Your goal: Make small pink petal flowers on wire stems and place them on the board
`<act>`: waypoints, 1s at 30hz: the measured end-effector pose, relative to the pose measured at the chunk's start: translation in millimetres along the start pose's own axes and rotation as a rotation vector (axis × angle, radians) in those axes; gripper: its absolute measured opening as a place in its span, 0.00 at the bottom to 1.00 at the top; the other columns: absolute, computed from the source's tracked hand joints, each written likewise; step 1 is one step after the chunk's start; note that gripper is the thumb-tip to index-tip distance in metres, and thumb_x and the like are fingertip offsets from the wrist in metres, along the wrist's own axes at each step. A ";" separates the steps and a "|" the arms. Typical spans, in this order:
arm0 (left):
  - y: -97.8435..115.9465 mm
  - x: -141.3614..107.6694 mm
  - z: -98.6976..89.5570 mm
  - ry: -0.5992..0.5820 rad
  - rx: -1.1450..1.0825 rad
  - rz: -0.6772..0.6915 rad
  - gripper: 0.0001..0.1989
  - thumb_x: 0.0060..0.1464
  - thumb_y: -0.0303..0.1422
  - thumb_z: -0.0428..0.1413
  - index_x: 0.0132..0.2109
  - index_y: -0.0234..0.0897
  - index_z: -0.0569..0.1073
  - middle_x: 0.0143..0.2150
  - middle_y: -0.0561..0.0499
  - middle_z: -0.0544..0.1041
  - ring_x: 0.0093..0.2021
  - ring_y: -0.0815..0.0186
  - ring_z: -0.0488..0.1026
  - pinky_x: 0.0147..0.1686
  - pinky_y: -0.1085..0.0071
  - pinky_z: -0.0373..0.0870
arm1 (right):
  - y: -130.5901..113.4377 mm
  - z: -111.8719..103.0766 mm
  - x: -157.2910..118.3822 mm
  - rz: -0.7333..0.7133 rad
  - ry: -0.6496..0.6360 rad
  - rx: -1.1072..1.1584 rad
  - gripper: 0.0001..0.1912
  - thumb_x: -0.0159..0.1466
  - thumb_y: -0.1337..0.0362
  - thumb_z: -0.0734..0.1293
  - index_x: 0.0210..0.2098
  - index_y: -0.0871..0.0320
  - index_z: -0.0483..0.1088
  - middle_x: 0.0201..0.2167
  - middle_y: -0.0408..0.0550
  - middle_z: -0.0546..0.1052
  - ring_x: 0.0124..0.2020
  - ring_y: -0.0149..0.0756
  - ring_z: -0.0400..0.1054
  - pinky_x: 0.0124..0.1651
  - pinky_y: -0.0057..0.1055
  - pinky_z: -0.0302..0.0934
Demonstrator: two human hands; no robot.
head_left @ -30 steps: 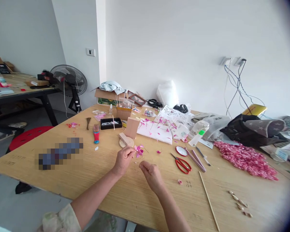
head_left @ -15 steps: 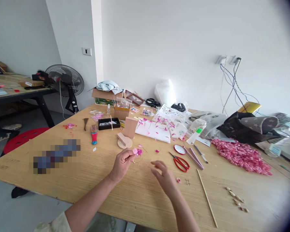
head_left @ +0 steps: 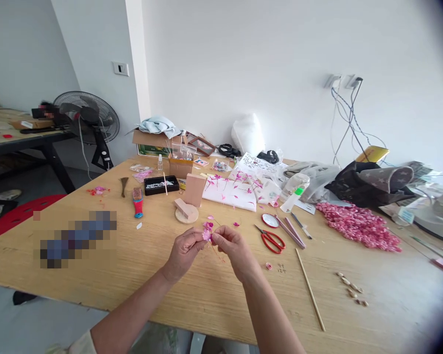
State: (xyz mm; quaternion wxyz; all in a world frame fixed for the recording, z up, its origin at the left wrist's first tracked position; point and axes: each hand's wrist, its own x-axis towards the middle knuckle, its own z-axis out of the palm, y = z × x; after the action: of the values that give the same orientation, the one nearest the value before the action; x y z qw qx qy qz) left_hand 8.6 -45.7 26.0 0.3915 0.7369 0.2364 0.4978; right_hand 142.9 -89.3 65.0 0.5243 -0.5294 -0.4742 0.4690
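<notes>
Between my hands, over the middle of the wooden table [head_left: 133,275], is a small pink flower [head_left: 207,232] with magenta petals. My left hand [head_left: 185,250] pinches it from the left. From the right, the fingers of my right hand [head_left: 232,246] are closed at its edge, pressed on the flower. A thin stem or wire shows below and beside it. Loose petals [head_left: 237,224] lie just beyond my hands, near a round wooden disc [head_left: 187,214] with a small block on it.
Red-handled scissors [head_left: 272,242], a round white dish [head_left: 269,220] and a wooden stick [head_left: 310,290] lie to the right. A heap of pink pieces [head_left: 362,227] is farther right. A brush [head_left: 138,202] and black tray [head_left: 161,185] stand left.
My right hand has moved left and closed at the flower; before, it was apart with its fingers spread. The view has shifted slightly.
</notes>
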 end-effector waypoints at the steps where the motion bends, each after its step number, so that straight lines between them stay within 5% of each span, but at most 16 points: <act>1: -0.3 -0.9 -0.6 -0.005 0.013 -0.001 0.06 0.51 0.30 0.51 0.32 0.36 0.73 0.31 0.49 0.72 0.31 0.68 0.68 0.31 0.74 0.65 | 3.9 2.0 -0.3 0.029 -0.016 0.062 0.12 0.52 0.56 0.65 0.22 0.59 0.63 0.19 0.39 0.66 0.21 0.24 0.57 0.25 0.23 0.50; 7: -8.4 -1.0 -6.9 -0.026 0.031 0.012 0.06 0.51 0.29 0.50 0.32 0.36 0.72 0.30 0.49 0.71 0.31 0.68 0.68 0.30 0.74 0.65 | 14.0 -21.5 1.0 0.090 -0.035 0.067 0.11 0.53 0.56 0.63 0.29 0.58 0.65 0.25 0.42 0.70 0.27 0.27 0.62 0.28 0.23 0.52; 12: -22.1 4.3 -7.0 0.011 0.037 0.030 0.07 0.51 0.30 0.50 0.28 0.35 0.71 0.25 0.51 0.67 0.25 0.71 0.64 0.25 0.76 0.62 | 22.5 -87.8 25.8 0.108 0.370 -0.634 0.06 0.52 0.63 0.61 0.26 0.59 0.66 0.21 0.43 0.69 0.23 0.31 0.62 0.26 0.26 0.51; 16: -27.6 5.2 -2.3 0.024 0.017 0.004 0.08 0.51 0.29 0.50 0.27 0.34 0.70 0.22 0.54 0.64 0.23 0.72 0.62 0.24 0.77 0.60 | 38.3 -108.3 52.1 0.071 0.336 -1.036 0.10 0.51 0.70 0.60 0.33 0.59 0.69 0.29 0.48 0.72 0.31 0.34 0.65 0.31 0.28 0.53; 24: -28.3 4.2 -2.6 0.032 0.006 -0.058 0.09 0.52 0.30 0.49 0.25 0.34 0.68 0.21 0.54 0.63 0.24 0.72 0.61 0.24 0.77 0.60 | 58.6 -100.6 80.1 0.053 0.248 -1.078 0.05 0.49 0.73 0.62 0.24 0.60 0.70 0.29 0.48 0.70 0.32 0.34 0.64 0.32 0.27 0.51; 27: -32.4 4.1 -2.4 0.051 -0.015 -0.103 0.08 0.51 0.31 0.49 0.27 0.34 0.69 0.22 0.54 0.62 0.24 0.72 0.61 0.24 0.76 0.59 | 44.5 -101.9 73.0 0.061 0.250 -1.056 0.04 0.51 0.70 0.62 0.25 0.59 0.69 0.21 0.44 0.68 0.24 0.31 0.62 0.26 0.26 0.49; 30: -36.0 4.8 -1.1 0.073 -0.029 -0.176 0.09 0.50 0.32 0.50 0.26 0.33 0.70 0.21 0.54 0.62 0.23 0.72 0.60 0.24 0.77 0.59 | 17.7 -95.6 50.5 0.061 0.246 -0.779 0.06 0.53 0.61 0.62 0.27 0.58 0.67 0.13 0.37 0.62 0.14 0.27 0.55 0.19 0.24 0.44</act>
State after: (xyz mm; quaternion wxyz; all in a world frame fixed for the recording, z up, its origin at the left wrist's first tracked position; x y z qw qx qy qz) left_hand 11.0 -20.8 -0.3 0.4352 0.6889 0.3072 0.4916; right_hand 243.7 -49.7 48.4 0.3233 -0.7542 -0.5343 0.2030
